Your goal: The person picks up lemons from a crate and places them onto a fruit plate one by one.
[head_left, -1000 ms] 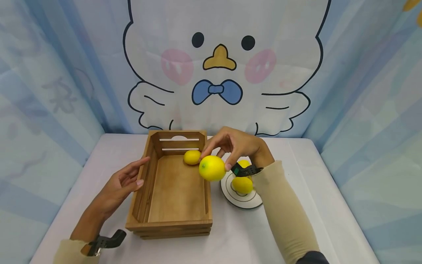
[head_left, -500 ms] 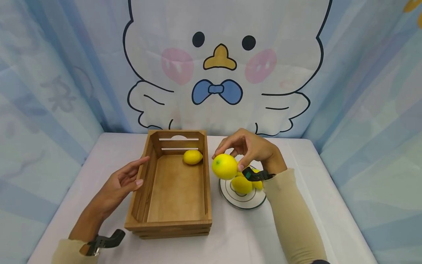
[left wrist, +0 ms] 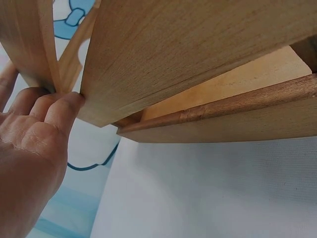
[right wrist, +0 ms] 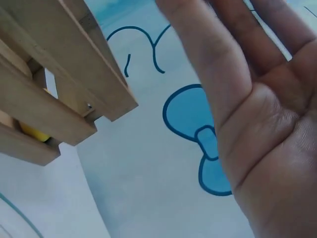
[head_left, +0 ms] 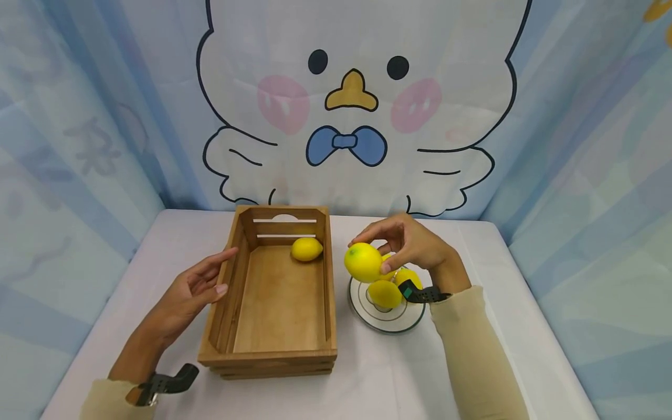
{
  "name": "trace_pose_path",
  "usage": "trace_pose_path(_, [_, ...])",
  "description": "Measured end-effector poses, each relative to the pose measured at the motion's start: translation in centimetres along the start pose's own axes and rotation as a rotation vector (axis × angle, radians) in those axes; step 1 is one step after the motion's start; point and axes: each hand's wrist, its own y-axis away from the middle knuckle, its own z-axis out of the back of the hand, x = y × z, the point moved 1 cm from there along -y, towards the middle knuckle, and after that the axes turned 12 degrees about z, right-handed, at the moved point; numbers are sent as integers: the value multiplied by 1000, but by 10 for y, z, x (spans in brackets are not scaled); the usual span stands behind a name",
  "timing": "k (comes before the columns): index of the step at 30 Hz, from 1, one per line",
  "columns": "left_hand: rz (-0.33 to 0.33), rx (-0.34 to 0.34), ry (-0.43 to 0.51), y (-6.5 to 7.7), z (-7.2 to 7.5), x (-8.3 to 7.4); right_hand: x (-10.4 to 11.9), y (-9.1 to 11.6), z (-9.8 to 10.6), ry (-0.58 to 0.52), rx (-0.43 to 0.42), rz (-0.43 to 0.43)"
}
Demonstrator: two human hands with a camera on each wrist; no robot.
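Note:
My right hand (head_left: 406, 242) pinches a yellow lemon (head_left: 363, 262) between thumb and fingertips, held up over the plate's left rim. Below it, several more lemons (head_left: 385, 294) lie on a round white plate (head_left: 391, 322) with dark ring lines. My left hand (head_left: 191, 294) touches the left wall of a wooden crate (head_left: 273, 356), its fingers extended and its thumb at the side. In the left wrist view, the fingertips (left wrist: 64, 109) rest against the crate's slats (left wrist: 148, 64). One lemon (head_left: 307, 249) lies inside the crate at the back right. The right wrist view does not show the held lemon.
The plate stands just right of the crate on a white-covered table (head_left: 367, 385). Behind is a curtain (head_left: 346, 186) with a cartoon bird, and blue curtains (head_left: 588, 204) close in both sides. Black bands (head_left: 170, 382) sit on the wrists.
My right hand has moved right with the lemon, from above the crate's right edge to above the plate. The left hand stays at the crate, and the lemon inside it has not moved.

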Motion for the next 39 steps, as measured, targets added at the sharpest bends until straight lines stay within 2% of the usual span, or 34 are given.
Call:
trace_pose_path(9, [-2,0,2,0,0,0,-13,13,-10,106,-171,-112])
trace_pose_path(16, [-1,0,-4,0,0,-2,-25,24,-16,234,-284,-216])
trace_pose_path(29, [-10,19,18,0,0,-1,-61,38,-34,483,-501,-399])
trace_pose_path(39, [-10,22,23,0,0,-1,-72,38,-53,804,-591,-479])
